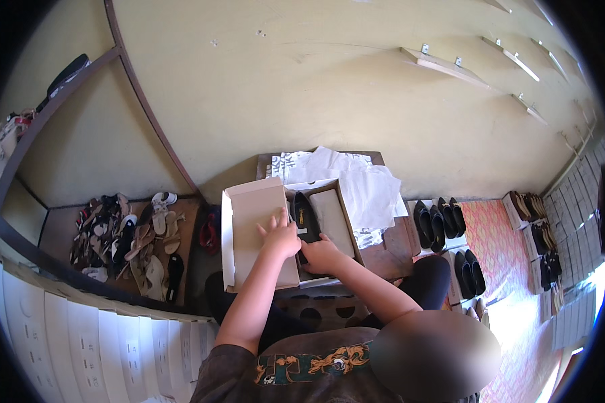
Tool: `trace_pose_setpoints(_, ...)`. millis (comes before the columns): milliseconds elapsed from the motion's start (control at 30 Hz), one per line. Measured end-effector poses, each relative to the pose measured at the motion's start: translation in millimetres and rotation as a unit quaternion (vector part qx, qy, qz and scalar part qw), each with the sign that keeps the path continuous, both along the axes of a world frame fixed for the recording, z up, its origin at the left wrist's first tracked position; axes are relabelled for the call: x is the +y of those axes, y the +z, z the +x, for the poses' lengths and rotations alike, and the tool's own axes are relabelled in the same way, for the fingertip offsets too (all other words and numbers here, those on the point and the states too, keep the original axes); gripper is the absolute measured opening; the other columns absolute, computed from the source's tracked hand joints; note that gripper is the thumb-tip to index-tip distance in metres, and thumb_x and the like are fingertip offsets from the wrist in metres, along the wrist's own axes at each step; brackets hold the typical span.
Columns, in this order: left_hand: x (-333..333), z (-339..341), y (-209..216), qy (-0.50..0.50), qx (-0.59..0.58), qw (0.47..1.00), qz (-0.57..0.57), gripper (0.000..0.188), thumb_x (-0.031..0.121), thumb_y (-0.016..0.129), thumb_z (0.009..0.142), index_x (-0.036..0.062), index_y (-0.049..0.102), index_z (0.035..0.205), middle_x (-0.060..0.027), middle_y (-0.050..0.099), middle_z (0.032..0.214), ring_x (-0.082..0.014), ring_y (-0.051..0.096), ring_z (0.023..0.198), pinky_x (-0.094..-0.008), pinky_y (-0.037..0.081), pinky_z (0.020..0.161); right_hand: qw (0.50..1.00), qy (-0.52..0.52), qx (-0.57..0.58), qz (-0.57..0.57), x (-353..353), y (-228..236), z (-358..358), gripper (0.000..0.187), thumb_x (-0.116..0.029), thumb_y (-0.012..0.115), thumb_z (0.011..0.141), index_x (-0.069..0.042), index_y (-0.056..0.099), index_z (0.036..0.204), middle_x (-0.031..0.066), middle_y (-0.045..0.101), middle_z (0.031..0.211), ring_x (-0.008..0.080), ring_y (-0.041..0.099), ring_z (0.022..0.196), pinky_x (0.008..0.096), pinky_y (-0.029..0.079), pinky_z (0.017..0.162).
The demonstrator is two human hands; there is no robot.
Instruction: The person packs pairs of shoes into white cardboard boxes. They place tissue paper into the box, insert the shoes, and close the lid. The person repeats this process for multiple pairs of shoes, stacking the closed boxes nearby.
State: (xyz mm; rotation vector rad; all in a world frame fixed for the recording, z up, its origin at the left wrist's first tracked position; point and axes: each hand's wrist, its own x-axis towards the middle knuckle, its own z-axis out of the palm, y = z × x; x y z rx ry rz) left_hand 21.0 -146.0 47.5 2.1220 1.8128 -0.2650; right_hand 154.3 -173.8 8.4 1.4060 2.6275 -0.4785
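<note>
A shoe box (346, 221) stands on a low table in front of me, with its plain cardboard lid (249, 221) lying at its left side. Inside the box a black flat shoe (302, 204) with a gold ornament lies lengthwise, beside a pale paper-covered bundle (327, 209). My left hand (280, 235) is over the lid's right edge, fingers spread, close to the shoe. At the shoe's near end my right hand (320, 255) reaches into the box, its fingers curled against the shoe. Part of that grip is hidden by the hand itself.
White paper sheets (373, 191) are spread on the table behind the box. Black shoes (431, 227) stand on boxes at the right. Sandals (156, 258) are heaped on a wooden shelf at the left, above a row of white boxes (87, 342). Narrow wall shelves (447, 66) stick out at upper right.
</note>
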Motion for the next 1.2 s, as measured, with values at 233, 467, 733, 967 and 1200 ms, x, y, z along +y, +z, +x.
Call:
trace_pose_setpoints(233, -7.4, -13.8, 18.7, 0.01, -0.099, 0.995, -0.031, 0.056, 0.041, 0.047, 0.087, 0.0222, 0.033, 0.138, -0.0089, 0.011, 0.15, -0.0293, 0.011, 0.138, -0.0649, 0.006, 0.103, 0.999, -0.013, 0.038, -0.008, -2.1, 0.5, 4.8, 0.065, -0.034, 0.066, 0.072, -0.004, 0.04, 0.124, 0.0148, 0.065, 0.092, 0.0311, 0.063, 0.09, 0.0556, 0.032, 0.096)
trace_pose_setpoints(467, -49.8, -81.9, 39.5, 0.199, -0.107, 0.968, 0.112, 0.062, 0.046, 0.051, 0.085, 0.0205, 0.031, 0.138, -0.0192, 0.013, 0.148, -0.033, 0.01, 0.137, -0.068, 0.009, 0.099, 0.953, -0.065, 0.27, 0.12, -18.8, 24.6, 40.7, 0.047, -0.029, 0.063, 0.078, -0.009, 0.051, 0.119, 0.0152, 0.046, 0.129, 0.0277, 0.048, 0.116, 0.0536, 0.03, 0.099)
trace_pose_setpoints(733, -59.1, -127.3, 22.7, 0.212, -0.327, 0.919, 0.067, 0.067, 0.024, 0.051, 0.088, 0.0045, 0.017, 0.141, -0.024, 0.034, 0.138, -0.0321, 0.033, 0.128, -0.0341, 0.026, 0.105, 0.849, -0.297, 0.416, 0.129, -38.3, 8.5, 97.8, 0.042, -0.017, 0.06, 0.081, -0.006, 0.051, 0.12, 0.0231, 0.043, 0.128, 0.0394, 0.045, 0.115, 0.0408, 0.037, 0.096)
trace_pose_setpoints(967, -65.5, -117.6, 65.8, 0.126, -0.517, 0.839, 0.118, 0.054, 0.009, 0.045, 0.09, 0.0052, 0.023, 0.139, -0.0161, 0.045, 0.127, -0.0193, 0.051, 0.106, -0.0302, 0.04, 0.091, 0.821, -0.317, 0.475, -0.007, -51.0, -4.7, 102.9, 0.036, -0.013, 0.05, 0.087, -0.001, 0.05, 0.121, 0.0209, 0.061, 0.104, 0.0302, 0.061, 0.097, 0.0355, 0.046, 0.084)
trace_pose_setpoints(1200, -60.4, -49.3, 86.5, 0.009, -0.628, 0.774, 0.083, 0.046, 0.011, 0.047, 0.091, 0.0056, 0.034, 0.135, -0.0102, 0.053, 0.111, -0.0126, 0.051, 0.094, -0.0261, 0.04, 0.083, 0.808, -0.297, 0.509, 0.004, -51.7, 7.2, 103.3, 0.036, -0.025, 0.047, 0.093, 0.0, 0.053, 0.119, 0.018, 0.058, 0.111, 0.0241, 0.056, 0.103, 0.0333, 0.041, 0.091)
